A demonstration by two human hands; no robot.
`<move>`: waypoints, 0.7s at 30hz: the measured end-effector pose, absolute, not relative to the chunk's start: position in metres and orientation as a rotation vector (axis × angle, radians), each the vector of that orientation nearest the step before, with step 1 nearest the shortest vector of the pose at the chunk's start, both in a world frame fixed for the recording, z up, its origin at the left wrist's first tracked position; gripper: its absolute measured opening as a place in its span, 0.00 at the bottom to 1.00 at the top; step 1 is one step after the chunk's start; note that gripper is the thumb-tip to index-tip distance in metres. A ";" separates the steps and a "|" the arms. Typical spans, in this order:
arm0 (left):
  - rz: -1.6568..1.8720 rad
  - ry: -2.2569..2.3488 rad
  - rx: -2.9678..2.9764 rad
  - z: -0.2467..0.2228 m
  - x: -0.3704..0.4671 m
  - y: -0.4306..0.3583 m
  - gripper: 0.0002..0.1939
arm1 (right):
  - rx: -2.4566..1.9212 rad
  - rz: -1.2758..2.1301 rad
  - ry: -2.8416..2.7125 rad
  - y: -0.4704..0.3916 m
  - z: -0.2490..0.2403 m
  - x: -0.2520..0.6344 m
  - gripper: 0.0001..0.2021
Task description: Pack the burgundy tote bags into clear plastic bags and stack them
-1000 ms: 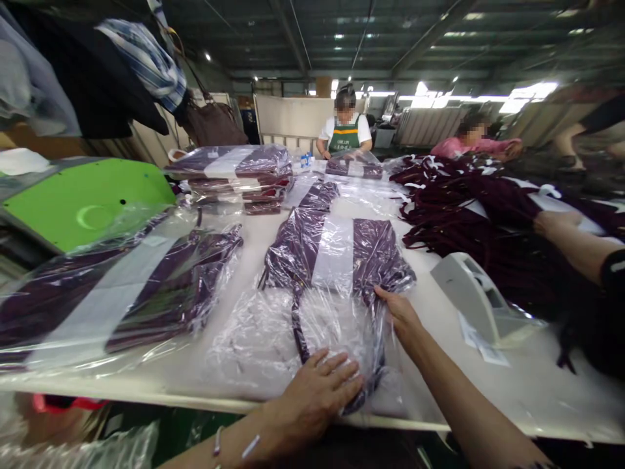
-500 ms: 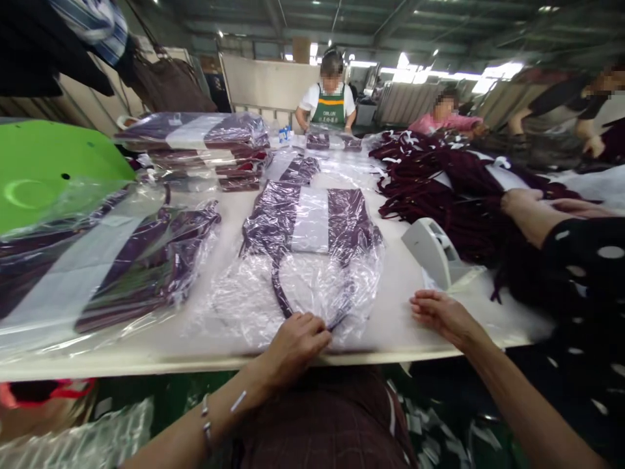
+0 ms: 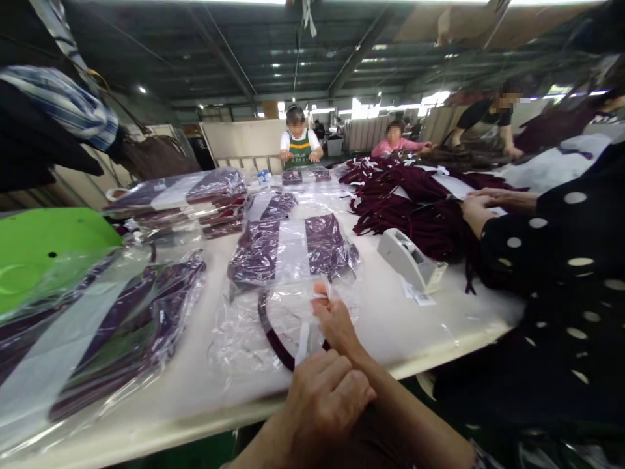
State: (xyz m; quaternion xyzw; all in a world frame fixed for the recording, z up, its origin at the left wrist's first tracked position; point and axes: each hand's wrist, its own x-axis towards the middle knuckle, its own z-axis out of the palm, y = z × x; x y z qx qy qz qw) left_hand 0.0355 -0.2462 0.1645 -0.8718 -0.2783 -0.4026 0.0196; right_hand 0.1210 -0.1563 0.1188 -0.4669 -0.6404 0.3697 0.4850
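While the dark-purple bag in clear plastic (image 3: 319, 244) lies on the white desk (image 3: 381, 332), the right hand (image 3: 339, 322), fingers nearly together, pinches a small white slip (image 3: 319, 295) before the bag. The left hand (image 3: 327, 397) curls beside the bag's looped maroon handle (image 3: 273, 341) — whether its fingers grip anything, I cannot tell.

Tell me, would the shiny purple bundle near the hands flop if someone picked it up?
The purple bundle would probably sag, since its strap bends in a soft curve. Its wrinkly clear plastic might feel slippery. Lying flat, it likely won't roll.
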 end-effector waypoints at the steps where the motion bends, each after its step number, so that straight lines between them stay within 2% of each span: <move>1: -1.250 -0.847 -2.755 0.153 0.037 -0.246 0.14 | -1.179 0.860 -1.395 -0.140 0.117 0.121 0.23; 4: -1.118 -0.953 -2.789 0.109 0.030 -0.230 0.14 | -1.257 0.848 -1.085 -0.111 0.106 0.131 0.25; 7: -0.896 -1.266 -2.637 0.074 0.008 -0.201 0.06 | -1.334 0.946 -1.301 -0.108 0.095 0.154 0.14; 10: -0.716 -1.495 -2.520 0.058 -0.011 -0.174 0.15 | -1.355 0.796 -1.456 -0.123 0.105 0.172 0.11; 13: -0.553 -1.626 -2.541 0.058 -0.020 -0.147 0.20 | -1.113 0.780 -1.604 -0.150 0.135 0.170 0.11; 17: -0.443 -1.752 -2.610 0.082 -0.021 -0.099 0.28 | -0.632 1.138 -2.105 -0.175 0.151 0.130 0.10; 19: -0.540 -1.774 -2.618 0.102 -0.021 -0.076 0.32 | -0.647 1.046 -2.361 -0.170 0.139 0.104 0.09; 21: -0.751 -1.751 -2.559 0.121 -0.022 -0.061 0.35 | -0.912 0.782 -2.395 -0.151 0.123 0.083 0.11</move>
